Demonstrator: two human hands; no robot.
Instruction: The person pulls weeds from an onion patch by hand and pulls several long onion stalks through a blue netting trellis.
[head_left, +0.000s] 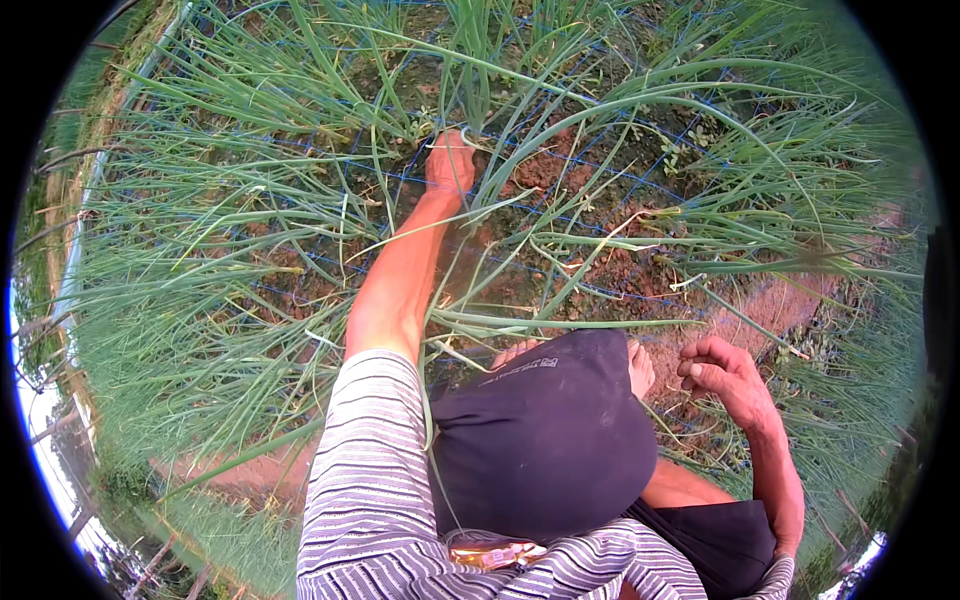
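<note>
My left hand (451, 165) reaches down to the soil at the foot of a clump of green onion plants (474, 101). Its fingertips are hidden, so I cannot tell what they grip. Long onion leaves (517, 161) arch beside that wrist and across the forearm. Blue netting (592, 161) with a wide mesh lies over the reddish soil (551, 169) around the plants. Off to the right of my knee, my right hand (724, 375) hangs above the ground, with its fingers loosely bent and nothing visible in them.
Dense onion rows stand on the left (202, 217) and the right (810, 165). A bare earth path (765, 311) runs by my feet. My knee in dark shorts (547, 435) fills the lower middle. A pale bluish strip (79, 247) edges the bed at far left.
</note>
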